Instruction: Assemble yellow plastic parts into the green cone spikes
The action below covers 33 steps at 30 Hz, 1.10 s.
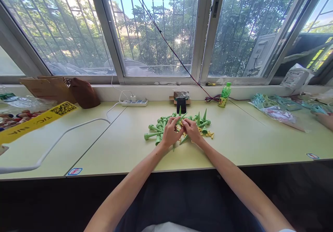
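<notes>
While my left hand (171,132) and right hand (191,130) work close together amid the green cones (153,135), the fine detail is hidden between them. My fingers are curled in and narrow on both sides; I cannot tell whether either set pinches a piece. The cones lie around my hands on the table (117,145), with little yellow pieces (209,135) mostly by my right. For fingerwork this close, I judge it best to steady with one hand, let the other's fingertips make the small adjustments, press lightly, and avoid nudging neighbouring cones.
</notes>
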Tool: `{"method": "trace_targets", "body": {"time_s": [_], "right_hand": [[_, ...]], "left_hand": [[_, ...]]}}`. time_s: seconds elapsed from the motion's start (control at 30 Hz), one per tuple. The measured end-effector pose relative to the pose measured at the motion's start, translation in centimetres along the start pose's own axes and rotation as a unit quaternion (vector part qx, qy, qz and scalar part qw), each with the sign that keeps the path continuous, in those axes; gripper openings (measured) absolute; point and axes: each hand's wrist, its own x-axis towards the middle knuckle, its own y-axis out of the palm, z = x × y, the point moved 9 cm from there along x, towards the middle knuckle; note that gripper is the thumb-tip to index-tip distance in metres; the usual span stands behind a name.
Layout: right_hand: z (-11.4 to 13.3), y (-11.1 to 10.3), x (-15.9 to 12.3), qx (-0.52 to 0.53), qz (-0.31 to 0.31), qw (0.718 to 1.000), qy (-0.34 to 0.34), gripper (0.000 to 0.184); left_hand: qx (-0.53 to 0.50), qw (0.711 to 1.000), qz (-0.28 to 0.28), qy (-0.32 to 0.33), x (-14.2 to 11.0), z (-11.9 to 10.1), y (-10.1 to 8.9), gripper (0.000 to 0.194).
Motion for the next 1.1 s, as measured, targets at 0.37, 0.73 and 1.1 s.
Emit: {"method": "trace_targets", "body": {"time_s": [0.37,0.73,1.1], "right_hand": [[-1.4,0.7,0.4,0.132,0.034,0.988,0.078,0.035],[-1.4,0.6,0.4,0.108,0.041,0.992,0.059,0.035],[2.0,-0.7,-0.4,-0.17,-0.051,0.978,-0.106,0.034]], "left_hand": [[-0.009,1.0,-0.004,-0.004,0.1,-0.3,-0.3,0.042],[-0.003,1.0,-0.009,0.008,0.1,-0.5,-0.4,0.041],[0.014,1.0,0.001,-0.01,0.2,-0.2,-0.1,0.048]]}}
